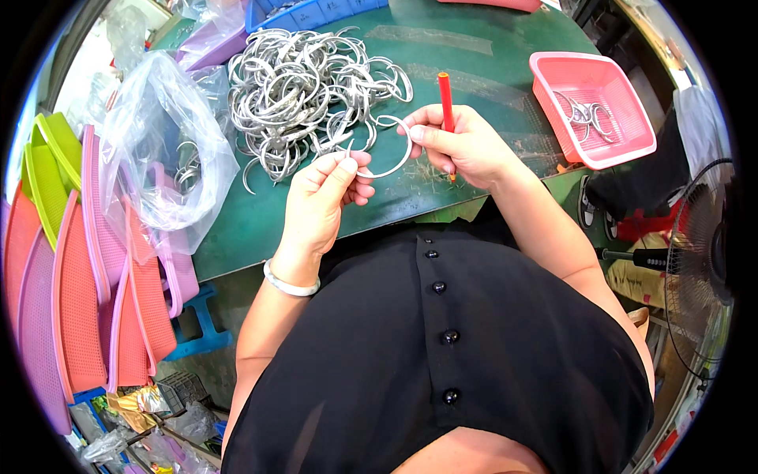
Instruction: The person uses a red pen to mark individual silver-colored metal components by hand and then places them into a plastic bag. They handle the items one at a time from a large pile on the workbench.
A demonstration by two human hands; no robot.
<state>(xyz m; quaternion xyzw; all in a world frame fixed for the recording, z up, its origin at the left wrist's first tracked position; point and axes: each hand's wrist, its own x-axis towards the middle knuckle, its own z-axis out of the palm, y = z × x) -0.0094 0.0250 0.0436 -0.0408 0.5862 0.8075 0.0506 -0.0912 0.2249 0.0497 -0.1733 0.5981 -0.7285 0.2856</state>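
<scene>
- My left hand (320, 197) was closed on one end of an open silver bangle (387, 162), thumb and forefinger pinched together at its lower left.
- My right hand (466, 146) was clamped on the bangle's other end near the top, and the same fist gripped a red pen (444, 103), its top end pointing up and away from me.
- The bangle sat between both hands, raised just above the green table (474, 63), right in front of the pile (304, 91) of like bangles.
- To do this well, I judged, the ring needed a firm hold at both ends so it would not twist, with the pen kept clear of the metal until wanted.
- The left wrist, wearing a pale bracelet (290, 283), was bent upward, with the forearm rising from the lower edge; the right forearm came in from the right, elbow out.
- A pink basket (624, 150) with a few bangles stood well to the right; a clear bag (158, 150) lay left of the pile.
</scene>
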